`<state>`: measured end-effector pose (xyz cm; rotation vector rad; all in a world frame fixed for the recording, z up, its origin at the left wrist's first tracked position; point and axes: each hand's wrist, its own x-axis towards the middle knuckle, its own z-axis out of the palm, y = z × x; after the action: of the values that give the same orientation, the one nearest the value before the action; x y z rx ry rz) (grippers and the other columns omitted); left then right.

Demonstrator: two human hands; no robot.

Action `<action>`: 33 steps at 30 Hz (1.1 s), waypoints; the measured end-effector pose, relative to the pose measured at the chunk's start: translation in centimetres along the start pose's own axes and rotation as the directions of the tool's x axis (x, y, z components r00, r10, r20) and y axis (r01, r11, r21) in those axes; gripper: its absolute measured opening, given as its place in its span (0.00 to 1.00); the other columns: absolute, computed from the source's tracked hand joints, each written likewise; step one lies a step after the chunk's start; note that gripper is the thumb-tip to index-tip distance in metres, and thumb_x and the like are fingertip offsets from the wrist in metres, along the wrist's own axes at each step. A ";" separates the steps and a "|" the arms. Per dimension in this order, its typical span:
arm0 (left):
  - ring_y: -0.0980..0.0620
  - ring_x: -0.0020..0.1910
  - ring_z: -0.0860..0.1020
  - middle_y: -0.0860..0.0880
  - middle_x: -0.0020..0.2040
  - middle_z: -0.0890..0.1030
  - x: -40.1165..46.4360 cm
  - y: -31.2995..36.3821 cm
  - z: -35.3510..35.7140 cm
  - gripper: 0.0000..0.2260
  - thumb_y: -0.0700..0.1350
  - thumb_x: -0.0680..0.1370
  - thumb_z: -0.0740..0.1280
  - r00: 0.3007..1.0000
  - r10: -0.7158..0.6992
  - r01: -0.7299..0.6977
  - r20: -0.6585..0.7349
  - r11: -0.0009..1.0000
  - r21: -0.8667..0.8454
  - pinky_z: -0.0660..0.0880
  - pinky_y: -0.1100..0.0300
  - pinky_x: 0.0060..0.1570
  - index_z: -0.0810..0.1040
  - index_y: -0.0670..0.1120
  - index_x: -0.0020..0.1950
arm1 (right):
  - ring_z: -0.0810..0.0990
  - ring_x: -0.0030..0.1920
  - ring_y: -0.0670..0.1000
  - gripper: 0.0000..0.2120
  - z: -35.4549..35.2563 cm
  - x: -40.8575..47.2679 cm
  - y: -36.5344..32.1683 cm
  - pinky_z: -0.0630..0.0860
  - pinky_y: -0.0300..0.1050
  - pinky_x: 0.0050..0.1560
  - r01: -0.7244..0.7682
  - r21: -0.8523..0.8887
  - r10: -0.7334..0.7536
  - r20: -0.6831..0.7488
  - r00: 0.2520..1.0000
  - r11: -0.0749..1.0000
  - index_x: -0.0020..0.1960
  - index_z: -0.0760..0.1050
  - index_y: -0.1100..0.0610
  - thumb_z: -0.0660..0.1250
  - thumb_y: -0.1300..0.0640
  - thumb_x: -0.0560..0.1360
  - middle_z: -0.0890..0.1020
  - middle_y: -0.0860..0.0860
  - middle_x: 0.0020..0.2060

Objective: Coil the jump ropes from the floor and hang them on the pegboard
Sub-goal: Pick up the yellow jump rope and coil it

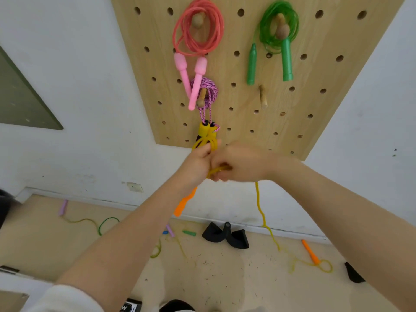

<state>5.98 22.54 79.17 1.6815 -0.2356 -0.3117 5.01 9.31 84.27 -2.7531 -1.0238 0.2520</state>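
Coiling yellow rope [258,200] w/ both hands below pegboard [247,75]: loops gripped in left hand [198,163], strand pinched by right hand [240,164]. Loops should be kept even, slack fed up from floor [225,266]. Free peg [263,96] is seen. More ropes are left on floor by white wall.

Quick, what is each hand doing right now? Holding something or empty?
Left hand: closed around the coiled loops of the yellow jump rope.
Right hand: closed on the same rope, whose loose end trails to the floor.
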 end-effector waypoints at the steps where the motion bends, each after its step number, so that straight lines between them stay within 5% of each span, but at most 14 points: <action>1: 0.54 0.20 0.71 0.52 0.23 0.75 -0.1 -0.1 0.1 0.11 0.40 0.81 0.56 0.999 -0.024 0.025 0.022 1.000 -0.013 0.66 0.66 0.22 0.75 0.48 0.44 | 0.72 0.36 0.49 0.04 -0.7 -0.1 0.4 0.66 0.42 0.38 -0.004 0.013 0.005 -0.110 0.994 1.000 0.44 0.79 0.60 0.67 0.60 0.72 0.80 0.52 0.36; 4: 0.58 0.18 0.59 0.52 0.20 0.65 -0.2 0.3 -0.2 0.13 0.42 0.82 0.53 0.985 -0.100 0.139 0.141 0.943 -0.303 0.53 0.70 0.19 0.70 0.44 0.40 | 0.70 0.30 0.42 0.11 -1.7 -0.7 2.0 0.65 0.33 0.32 -0.098 0.201 0.164 -0.344 0.925 0.975 0.41 0.74 0.58 0.75 0.55 0.67 0.74 0.46 0.30; 7: 0.60 0.16 0.55 0.54 0.19 0.60 -0.3 0.7 -1.2 0.14 0.44 0.81 0.50 0.928 -0.114 0.233 0.354 0.920 -0.315 0.50 0.69 0.20 0.67 0.44 0.38 | 0.68 0.27 0.39 0.15 -1.4 -1.2 3.1 0.64 0.31 0.30 -0.087 0.521 0.302 -0.344 0.889 0.849 0.45 0.74 0.56 0.77 0.55 0.65 0.70 0.45 0.31; 11: 0.60 0.16 0.55 0.56 0.19 0.63 -0.5 1.1 -2.6 0.12 0.49 0.74 0.57 0.782 -0.136 0.368 0.609 0.889 -0.274 0.53 0.68 0.18 0.72 0.48 0.32 | 0.71 0.33 0.42 0.07 -0.6 -1.5 3.3 0.68 0.31 0.34 -0.035 0.663 0.198 -0.172 0.965 0.748 0.50 0.77 0.53 0.69 0.56 0.72 0.76 0.50 0.44; 14: 0.57 0.17 0.54 0.55 0.20 0.63 -0.1 1.7 -3.8 0.11 0.52 0.68 0.68 0.742 -0.079 0.405 0.666 0.844 -0.351 0.58 0.68 0.17 0.72 0.48 0.30 | 0.70 0.33 0.43 0.07 -0.3 -1.4 2.4 0.68 0.30 0.32 0.035 0.687 0.103 -0.159 0.982 0.726 0.48 0.77 0.59 0.61 0.60 0.78 0.75 0.53 0.36; 16: 0.58 0.16 0.57 0.55 0.21 0.61 -0.1 2.0 -3.8 0.11 0.52 0.67 0.70 0.773 -0.074 0.401 0.630 0.826 -0.395 0.58 0.68 0.17 0.72 0.49 0.29 | 0.71 0.29 0.41 0.12 -0.2 -0.9 2.2 0.68 0.30 0.33 0.021 0.637 0.104 -0.158 0.982 0.770 0.43 0.76 0.62 0.57 0.59 0.80 0.75 0.48 0.31; 19: 0.58 0.16 0.62 0.54 0.20 0.63 -0.3 2.2 -2.7 0.16 0.53 0.72 0.60 0.887 -0.134 0.362 0.441 0.795 -0.486 0.60 0.67 0.18 0.70 0.49 0.25 | 0.72 0.29 0.40 0.18 -0.1 0.1 2.1 0.67 0.30 0.35 -0.019 0.406 0.138 -0.266 0.954 0.914 0.34 0.68 0.51 0.53 0.55 0.82 0.75 0.45 0.26; 21: 0.58 0.17 0.62 0.54 0.20 0.62 -0.3 2.5 -2.1 0.18 0.53 0.74 0.58 0.932 -0.135 0.303 0.335 0.797 -0.522 0.62 0.67 0.18 0.67 0.49 0.25 | 0.72 0.27 0.40 0.18 0.2 0.5 1.9 0.67 0.31 0.34 -0.029 0.402 0.180 -0.342 0.922 0.915 0.33 0.67 0.49 0.53 0.54 0.82 0.75 0.45 0.25; 23: 0.60 0.17 0.59 0.55 0.20 0.60 -0.3 2.7 -1.9 0.18 0.55 0.73 0.59 0.951 -0.095 0.233 0.294 0.845 -0.481 0.58 0.68 0.18 0.65 0.50 0.25 | 0.70 0.25 0.42 0.16 0.9 0.6 2.0 0.66 0.31 0.31 0.026 0.613 0.217 -0.318 0.923 0.789 0.37 0.71 0.52 0.54 0.55 0.81 0.77 0.50 0.29; 26: 0.59 0.17 0.52 0.56 0.21 0.55 -0.4 2.4 -3.4 0.19 0.53 0.74 0.66 0.954 0.021 0.149 0.298 0.830 -0.538 0.54 0.68 0.19 0.66 0.51 0.25 | 0.72 0.29 0.48 0.16 2.5 -0.1 3.2 0.71 0.37 0.34 -0.100 0.837 0.234 -0.033 0.972 0.538 0.45 0.73 0.57 0.52 0.50 0.81 0.80 0.56 0.40; 28: 0.57 0.19 0.54 0.54 0.23 0.56 -0.2 2.0 -5.3 0.15 0.52 0.70 0.72 0.932 0.172 0.123 0.318 0.677 -0.726 0.59 0.67 0.19 0.71 0.48 0.29 | 0.72 0.31 0.47 0.15 4.1 -0.9 4.2 0.72 0.38 0.38 -0.197 0.816 0.217 0.090 0.972 0.543 0.42 0.69 0.57 0.51 0.51 0.82 0.77 0.53 0.34; 31: 0.52 0.23 0.63 0.47 0.27 0.65 0.1 1.6 -8.0 0.14 0.47 0.79 0.62 0.862 0.391 0.226 0.323 0.274 -0.935 0.63 0.57 0.28 0.74 0.36 0.42 | 0.68 0.30 0.47 0.15 6.4 -1.3 5.4 0.71 0.40 0.39 -0.350 0.744 0.397 0.125 0.909 0.569 0.39 0.66 0.56 0.51 0.53 0.82 0.70 0.51 0.30; 33: 0.55 0.21 0.61 0.47 0.26 0.70 0.3 1.0 -8.1 0.11 0.45 0.77 0.64 0.940 0.296 0.089 0.171 0.271 -0.959 0.64 0.60 0.26 0.76 0.36 0.44 | 0.71 0.36 0.51 0.13 7.6 -0.7 5.8 0.69 0.44 0.39 -0.495 0.409 0.483 0.140 0.864 0.767 0.45 0.68 0.57 0.50 0.54 0.82 0.73 0.54 0.36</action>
<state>9.08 29.90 81.12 0.3238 -0.3094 -0.4995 6.42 5.49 75.58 -2.5356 -0.1765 0.5220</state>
